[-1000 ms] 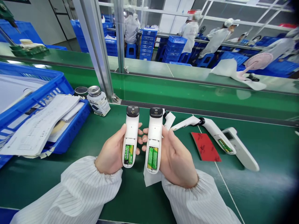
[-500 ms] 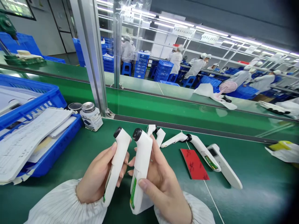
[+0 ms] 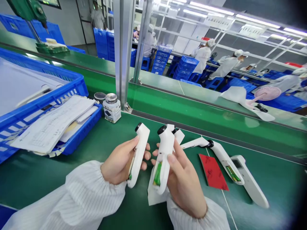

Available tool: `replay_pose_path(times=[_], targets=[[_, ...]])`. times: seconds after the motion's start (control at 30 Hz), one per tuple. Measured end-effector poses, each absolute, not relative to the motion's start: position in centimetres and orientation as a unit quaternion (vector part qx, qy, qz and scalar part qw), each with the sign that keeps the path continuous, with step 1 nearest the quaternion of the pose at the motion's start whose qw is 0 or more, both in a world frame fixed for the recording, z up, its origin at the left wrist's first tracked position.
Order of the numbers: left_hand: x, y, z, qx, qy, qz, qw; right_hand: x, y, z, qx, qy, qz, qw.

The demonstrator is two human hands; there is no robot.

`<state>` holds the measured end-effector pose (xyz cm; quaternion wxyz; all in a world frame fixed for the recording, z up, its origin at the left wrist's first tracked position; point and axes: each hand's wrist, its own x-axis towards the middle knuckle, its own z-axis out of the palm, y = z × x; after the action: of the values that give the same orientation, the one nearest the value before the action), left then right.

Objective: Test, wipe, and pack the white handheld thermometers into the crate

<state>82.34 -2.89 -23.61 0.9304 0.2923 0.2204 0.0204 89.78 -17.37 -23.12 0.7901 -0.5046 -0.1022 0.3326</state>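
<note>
Snugly, left hand (image 3: 117, 163) grips smooth white plastic handset (image 3: 140, 150), right hand (image 3: 184, 182) second handset (image 3: 165, 150)

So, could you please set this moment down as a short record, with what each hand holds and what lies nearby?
left hand: grips a white handheld device
right hand: grips a matching white device, green batteries showing in its open back
beside the hands: white sheet, red pad, on a green workbench
further left: blue crate, loose papers, metal-lidded jar
</note>
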Motion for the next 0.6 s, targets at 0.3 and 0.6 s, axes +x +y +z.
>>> replay_pose_path(times=[0.3, 0.6], targets=[[82.8, -3.0, -23.0, 0.187, 0.295, 0.03, 0.937, 90.3, -16.0, -22.5, -0.411, 0.089, 0.379, 0.824], [82.7, -3.4, -23.3, 0.164, 0.277, 0.043, 0.946, 90.2, -15.7, -23.0, -0.412, 0.098, 0.41, 0.808]])
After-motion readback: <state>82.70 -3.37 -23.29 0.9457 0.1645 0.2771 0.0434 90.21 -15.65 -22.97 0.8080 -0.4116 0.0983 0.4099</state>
